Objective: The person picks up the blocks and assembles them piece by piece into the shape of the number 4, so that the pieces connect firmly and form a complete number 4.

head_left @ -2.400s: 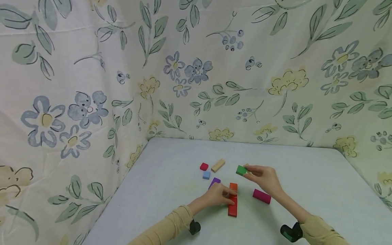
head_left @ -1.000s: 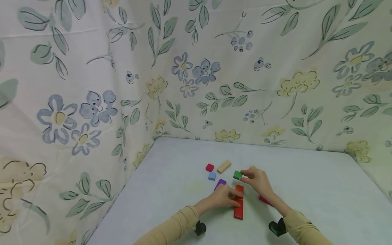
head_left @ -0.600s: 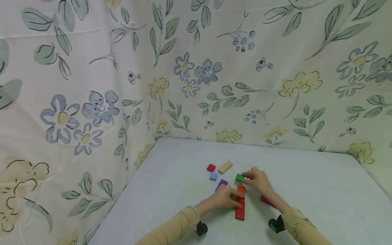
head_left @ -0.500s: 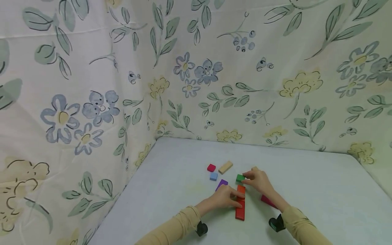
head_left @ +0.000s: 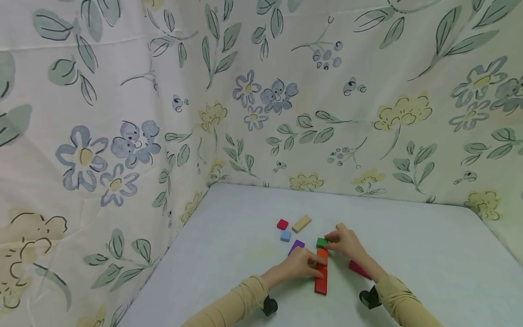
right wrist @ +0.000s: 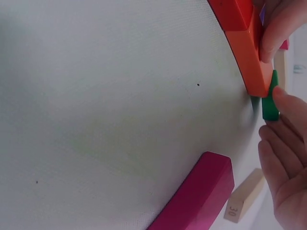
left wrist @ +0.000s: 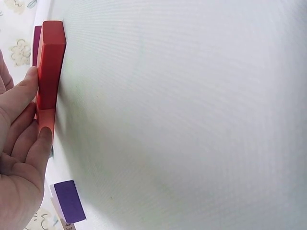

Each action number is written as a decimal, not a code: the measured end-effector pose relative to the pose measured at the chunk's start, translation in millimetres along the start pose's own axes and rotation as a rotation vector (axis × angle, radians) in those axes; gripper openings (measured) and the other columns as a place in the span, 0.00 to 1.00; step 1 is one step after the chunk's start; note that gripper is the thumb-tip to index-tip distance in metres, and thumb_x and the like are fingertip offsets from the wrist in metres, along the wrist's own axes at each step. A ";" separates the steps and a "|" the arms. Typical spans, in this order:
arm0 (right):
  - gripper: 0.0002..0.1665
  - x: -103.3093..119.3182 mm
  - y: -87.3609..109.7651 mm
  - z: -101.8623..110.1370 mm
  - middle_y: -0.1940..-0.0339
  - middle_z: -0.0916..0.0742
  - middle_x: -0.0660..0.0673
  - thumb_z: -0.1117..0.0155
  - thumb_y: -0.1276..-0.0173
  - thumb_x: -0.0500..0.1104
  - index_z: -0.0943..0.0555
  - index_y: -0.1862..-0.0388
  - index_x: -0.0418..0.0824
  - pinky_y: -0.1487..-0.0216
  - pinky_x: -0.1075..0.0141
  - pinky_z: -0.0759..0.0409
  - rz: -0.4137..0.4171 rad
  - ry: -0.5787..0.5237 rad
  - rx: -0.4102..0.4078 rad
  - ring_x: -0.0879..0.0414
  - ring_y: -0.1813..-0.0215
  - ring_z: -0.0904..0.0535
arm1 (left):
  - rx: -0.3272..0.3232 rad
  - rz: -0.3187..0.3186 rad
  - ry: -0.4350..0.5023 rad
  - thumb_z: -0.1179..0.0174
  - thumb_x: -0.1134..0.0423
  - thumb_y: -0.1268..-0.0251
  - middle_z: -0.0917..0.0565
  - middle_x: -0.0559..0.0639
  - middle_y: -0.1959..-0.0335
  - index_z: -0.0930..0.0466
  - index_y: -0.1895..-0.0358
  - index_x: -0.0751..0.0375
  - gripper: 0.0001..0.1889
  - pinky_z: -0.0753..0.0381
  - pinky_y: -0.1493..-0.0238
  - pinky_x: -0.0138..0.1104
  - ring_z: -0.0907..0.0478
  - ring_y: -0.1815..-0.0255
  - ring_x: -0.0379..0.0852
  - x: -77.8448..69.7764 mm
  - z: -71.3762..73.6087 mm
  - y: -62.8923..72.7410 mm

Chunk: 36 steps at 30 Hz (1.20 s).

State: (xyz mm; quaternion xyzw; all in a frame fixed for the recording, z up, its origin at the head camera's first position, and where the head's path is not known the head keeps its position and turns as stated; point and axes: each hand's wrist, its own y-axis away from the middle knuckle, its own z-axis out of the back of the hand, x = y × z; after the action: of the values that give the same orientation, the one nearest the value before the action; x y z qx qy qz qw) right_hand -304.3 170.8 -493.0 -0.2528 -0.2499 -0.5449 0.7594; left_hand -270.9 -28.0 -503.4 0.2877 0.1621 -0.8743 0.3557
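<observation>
In the head view a red block (head_left: pixel 321 282) and an orange block (head_left: pixel 322 255) lie end to end on the table. My left hand (head_left: pixel 299 263) rests over them, with thumb on the red block and a finger on the orange one. My right hand (head_left: pixel 347 245) pinches a small green block (head_left: pixel 322 243) between thumb and fingers. The green block (right wrist: pixel 270 105) sits right at the orange block's far end, as the right wrist view shows. A purple block (left wrist: pixel 69 201) lies just beyond my left hand, partly hidden in the head view.
Farther back lie a small red block (head_left: pixel 282 224), a light blue block (head_left: pixel 285 236) and a plain wooden block (head_left: pixel 301 224). A magenta block (right wrist: pixel 199 196) is partly under my right forearm in the head view. Another wooden block (right wrist: pixel 245 194), marked 30, lies behind my right hand.
My right hand has brought the green block down and toward me, up to the far end of the orange block. The left hand stays on the red and orange blocks.
</observation>
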 end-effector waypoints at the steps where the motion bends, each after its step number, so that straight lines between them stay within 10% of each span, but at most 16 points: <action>1: 0.16 0.5 0.4 0.0 0.63 0.11 0.38 0.28 0.46 0.37 0.15 0.59 0.31 0.64 0.64 0.20 0.004 0.000 0.002 0.52 0.63 0.18 | -0.001 -0.001 -0.001 0.30 0.59 0.47 0.16 0.41 0.75 0.15 0.51 0.54 0.18 0.42 0.78 0.21 0.44 0.78 0.28 0.4 -0.2 -0.1; 36: 0.15 2.2 -1.7 2.5 0.64 0.11 0.38 0.27 0.48 0.34 0.15 0.60 0.31 0.62 0.61 0.18 0.010 0.035 0.075 0.50 0.62 0.16 | -0.005 -0.035 -0.012 0.30 0.59 0.47 0.12 0.44 0.59 0.15 0.52 0.56 0.17 0.41 0.78 0.20 0.44 0.78 0.27 0.0 1.0 0.5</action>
State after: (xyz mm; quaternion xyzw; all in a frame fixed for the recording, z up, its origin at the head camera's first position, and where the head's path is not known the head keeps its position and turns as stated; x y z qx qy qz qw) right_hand -305.5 170.4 -489.5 -0.2159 -0.2558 -0.5355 0.7754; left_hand -270.9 -28.8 -502.6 0.2788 0.1671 -0.8816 0.3422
